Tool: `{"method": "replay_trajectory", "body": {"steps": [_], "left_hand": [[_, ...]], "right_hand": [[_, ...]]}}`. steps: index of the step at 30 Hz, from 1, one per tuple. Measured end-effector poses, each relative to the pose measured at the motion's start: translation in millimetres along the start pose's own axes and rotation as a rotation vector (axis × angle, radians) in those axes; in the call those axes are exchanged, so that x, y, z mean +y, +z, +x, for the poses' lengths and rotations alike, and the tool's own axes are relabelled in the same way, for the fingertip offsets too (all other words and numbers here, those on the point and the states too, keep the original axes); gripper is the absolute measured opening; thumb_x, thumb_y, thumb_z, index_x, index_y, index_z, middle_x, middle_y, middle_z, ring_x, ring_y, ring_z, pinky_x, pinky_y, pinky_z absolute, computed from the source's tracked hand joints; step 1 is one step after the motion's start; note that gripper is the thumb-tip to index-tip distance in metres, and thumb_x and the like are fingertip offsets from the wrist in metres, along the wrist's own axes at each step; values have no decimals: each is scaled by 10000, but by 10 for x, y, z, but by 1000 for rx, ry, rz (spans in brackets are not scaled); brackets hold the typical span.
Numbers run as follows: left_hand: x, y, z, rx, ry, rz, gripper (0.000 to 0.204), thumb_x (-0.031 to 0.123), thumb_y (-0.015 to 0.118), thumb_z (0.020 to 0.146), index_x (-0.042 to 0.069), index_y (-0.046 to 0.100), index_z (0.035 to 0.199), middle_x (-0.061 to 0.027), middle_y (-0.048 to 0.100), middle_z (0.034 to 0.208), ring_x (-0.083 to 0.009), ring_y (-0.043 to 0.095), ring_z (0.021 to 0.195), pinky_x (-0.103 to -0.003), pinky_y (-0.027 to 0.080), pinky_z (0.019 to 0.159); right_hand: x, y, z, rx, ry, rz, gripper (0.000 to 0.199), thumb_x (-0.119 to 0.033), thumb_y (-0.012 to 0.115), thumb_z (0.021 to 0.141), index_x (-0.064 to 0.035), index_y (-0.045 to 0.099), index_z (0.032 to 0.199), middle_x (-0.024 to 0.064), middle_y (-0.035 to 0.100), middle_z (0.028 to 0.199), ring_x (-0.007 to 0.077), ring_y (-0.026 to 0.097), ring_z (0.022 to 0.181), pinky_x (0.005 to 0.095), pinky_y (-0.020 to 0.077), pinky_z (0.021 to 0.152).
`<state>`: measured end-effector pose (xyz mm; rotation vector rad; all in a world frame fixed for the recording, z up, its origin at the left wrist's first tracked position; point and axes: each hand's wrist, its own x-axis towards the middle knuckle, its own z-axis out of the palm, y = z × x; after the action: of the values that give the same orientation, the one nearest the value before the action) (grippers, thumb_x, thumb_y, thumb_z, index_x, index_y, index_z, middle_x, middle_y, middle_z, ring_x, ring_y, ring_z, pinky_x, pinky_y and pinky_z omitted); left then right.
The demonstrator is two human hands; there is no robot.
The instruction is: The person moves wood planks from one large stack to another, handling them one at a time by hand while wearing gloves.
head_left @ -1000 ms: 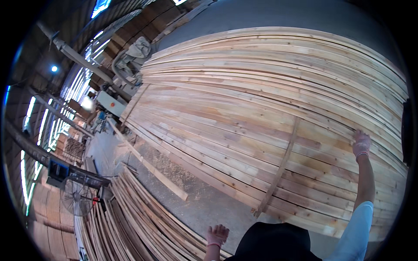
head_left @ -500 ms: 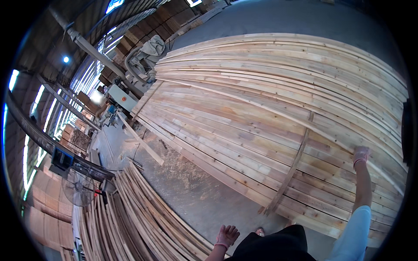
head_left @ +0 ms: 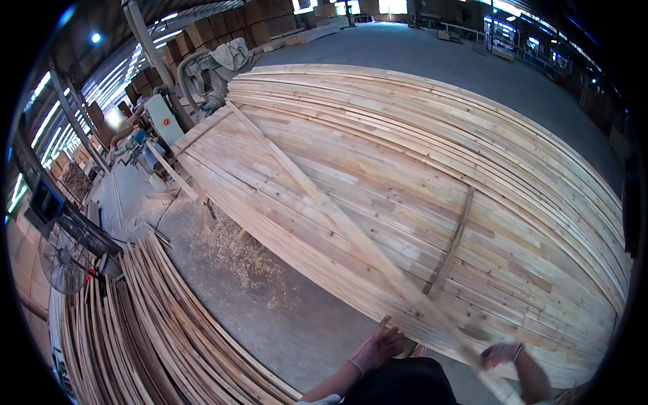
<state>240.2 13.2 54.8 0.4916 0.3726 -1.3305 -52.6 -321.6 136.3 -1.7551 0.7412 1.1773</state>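
A long, narrow wooden board (head_left: pixel 351 229) slants across a wide stack of pale boards (head_left: pixel 297 162), from its far left end down to my right side. Its near part is smeared by motion. My right hand (head_left: pixel 503 354), in a pinkish glove, is closed on the board's edge near its close end. My left hand (head_left: pixel 378 349), also gloved, hovers by the near edge of the stack with fingers loosely bent and nothing visible in them. Beside it pokes out the end of a thin crosswise stick (head_left: pixel 386 321). Another crosswise stick (head_left: pixel 451 250) lies over the stacked boards.
Loose wooden strips (head_left: pixel 135 324) are piled at the lower left, beside a standing fan (head_left: pixel 64 260). Sawdust (head_left: pixel 246 263) covers the floor between pile and stack. A machine with a pale control box (head_left: pixel 163 118) stands at the far left end.
My right hand has drawn the board nearer, swinging it diagonally over the stack. My left hand has moved right and up toward the stack's edge. The view has turned right.
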Motion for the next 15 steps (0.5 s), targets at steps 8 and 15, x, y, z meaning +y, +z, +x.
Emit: {"method": "replay_trajectory", "body": {"steps": [8,15], "left_hand": [[-155,166,307,-276,-19,-132,394,423,563,920,54,561,1057,-54,559,906,-243,559,872,-436,479,911],[-392,342,306,23,46,-114,382,383,545,935,42,568,1107,-110,588,921,-287,582,821,-518,500,892]], "right_hand": [[-453,1355,-273,143,-21,498,471,-318,731,731,-139,661,1161,2,671,1031,147,596,960,302,465,875],[1486,1913,-907,356,182,56,497,-415,750,688,-150,673,1101,48,694,955,201,633,948,343,492,845]]}}
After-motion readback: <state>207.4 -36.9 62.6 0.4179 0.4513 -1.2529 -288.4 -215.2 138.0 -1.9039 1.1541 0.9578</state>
